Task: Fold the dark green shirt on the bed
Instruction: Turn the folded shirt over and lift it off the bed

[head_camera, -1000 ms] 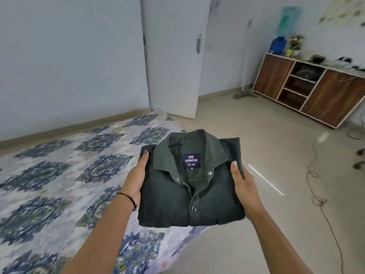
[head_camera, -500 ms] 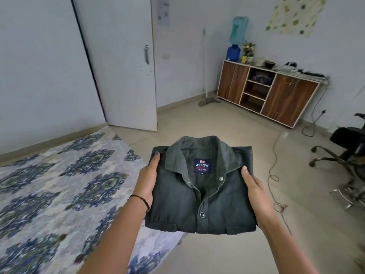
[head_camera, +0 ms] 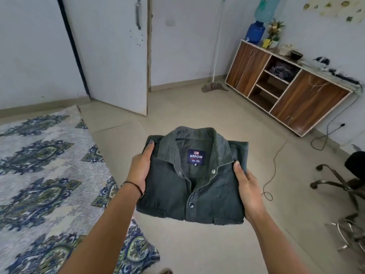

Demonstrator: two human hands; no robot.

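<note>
Head view: the bed (head_camera: 39, 175) fills the lower left of the frame. At centre, your left hand (head_camera: 141, 169) grips one side of the folded dark green shirt (head_camera: 189, 186), which is held up over the floor (head_camera: 197, 250). Your right hand (head_camera: 246, 186) grips the other side. A wooden cabinet (head_camera: 308, 103) stands upper right.

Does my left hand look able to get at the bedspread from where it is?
Likely yes: the bedspread lies just left of the left hand with nothing between, though that hand grips the folded shirt.
</note>
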